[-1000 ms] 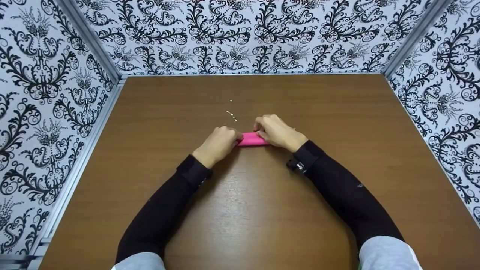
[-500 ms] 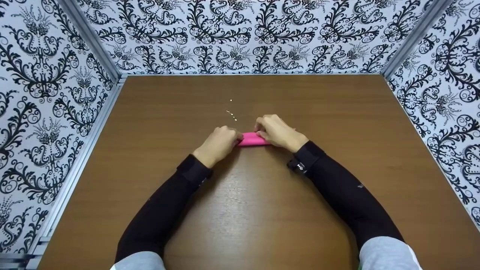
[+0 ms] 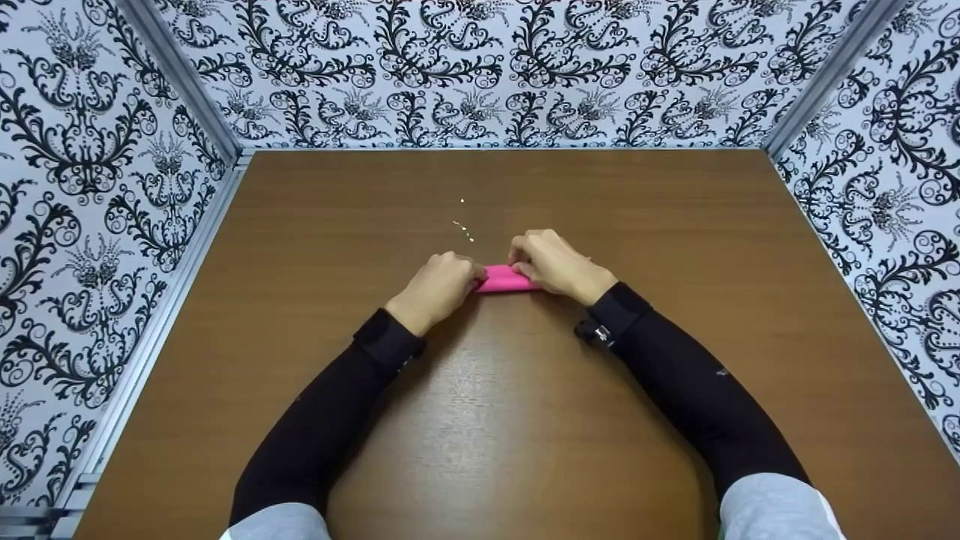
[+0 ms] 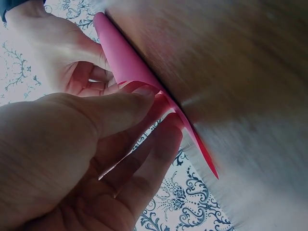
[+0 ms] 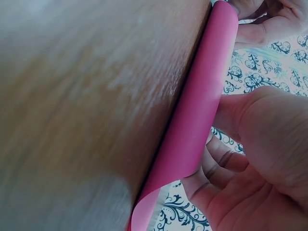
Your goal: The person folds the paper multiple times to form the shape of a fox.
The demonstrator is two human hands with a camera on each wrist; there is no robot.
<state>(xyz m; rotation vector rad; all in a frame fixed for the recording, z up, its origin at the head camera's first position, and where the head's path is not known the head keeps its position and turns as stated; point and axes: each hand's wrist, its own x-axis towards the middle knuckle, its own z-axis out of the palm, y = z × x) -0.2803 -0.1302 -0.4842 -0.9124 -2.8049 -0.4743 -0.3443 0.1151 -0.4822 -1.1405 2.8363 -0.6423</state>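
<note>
1 pink sheet [image 3: 504, 279], curled tube-like, on wooden tabletop [image 3: 465, 420]. left hand [image 3: 441, 283]: fingers bent, pinching the sheet's left end. right hand [image 3: 553, 261]: thumb and bent fingers gripping farther right. likely risks: uneven grip skewing the curl; slackened fingers letting it spring open.

Pink sheet [image 3: 504, 279], black-scrolled white wall [image 3: 480, 75]

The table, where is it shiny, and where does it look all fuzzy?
Head view: pale glare on the table, front middle; left wrist view: smeary, hazy toward the lower right; right wrist view: fuzzy too, with a dark shadow line along the pink sheet.
</note>
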